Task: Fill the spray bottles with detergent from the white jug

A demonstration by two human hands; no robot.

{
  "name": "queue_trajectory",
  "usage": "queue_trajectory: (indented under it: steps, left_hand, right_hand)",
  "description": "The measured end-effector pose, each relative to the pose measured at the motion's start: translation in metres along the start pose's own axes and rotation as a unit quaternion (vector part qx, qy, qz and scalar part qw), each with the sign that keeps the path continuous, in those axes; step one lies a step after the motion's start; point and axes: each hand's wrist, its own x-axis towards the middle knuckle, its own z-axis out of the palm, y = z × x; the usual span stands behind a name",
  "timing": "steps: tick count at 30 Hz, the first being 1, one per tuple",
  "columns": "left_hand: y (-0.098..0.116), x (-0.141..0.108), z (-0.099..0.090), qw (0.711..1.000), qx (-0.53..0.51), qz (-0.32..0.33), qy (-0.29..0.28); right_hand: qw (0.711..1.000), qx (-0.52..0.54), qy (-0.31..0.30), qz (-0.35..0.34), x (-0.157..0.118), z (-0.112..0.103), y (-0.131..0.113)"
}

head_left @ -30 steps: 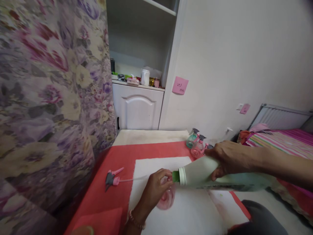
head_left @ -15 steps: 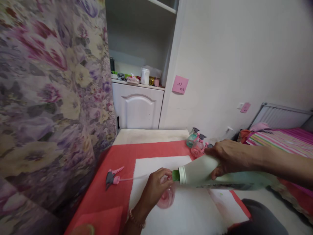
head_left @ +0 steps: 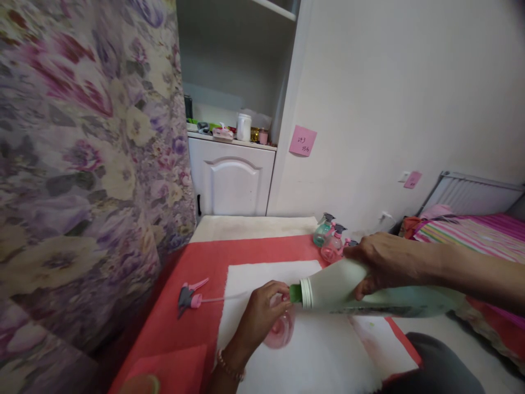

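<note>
My left hand (head_left: 262, 312), with a beaded bracelet at the wrist, is closed round the neck of a clear pink bottle (head_left: 280, 331) on a white cloth (head_left: 320, 350). My right hand (head_left: 375, 265) grips a large pale green jug (head_left: 336, 287) from above. The jug lies nearly level, its green spout at the pink bottle's mouth beside my left fingers. Whether liquid is flowing cannot be made out. A pink and grey spray head (head_left: 191, 299) with a long tube lies to the left, its tube reaching over the cloth.
A red cloth (head_left: 246, 249) covers much of the table. At its back right corner stand a green spray bottle (head_left: 323, 232) and a pink spray bottle (head_left: 331, 249). Behind is a white cabinet (head_left: 233, 175); a floral curtain (head_left: 90, 137) hangs left, and a bed (head_left: 476, 232) is at right.
</note>
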Motion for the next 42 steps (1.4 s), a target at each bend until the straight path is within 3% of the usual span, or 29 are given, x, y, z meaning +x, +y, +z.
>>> queue_trajectory:
  steps: [33, 42]
  left_hand:
    - [-0.0024, -0.0001, 0.0001, 1.0, 0.007, 0.007, 0.003]
    - [0.0016, -0.0009, -0.0005, 1.0, 0.004, -0.002, 0.005]
  right_hand:
    - [1.0, -0.003, 0.014, -0.017, -0.0016, -0.0046, -0.0046]
    - [1.0, -0.008, -0.01, 0.004, -0.001, -0.0073, -0.0061]
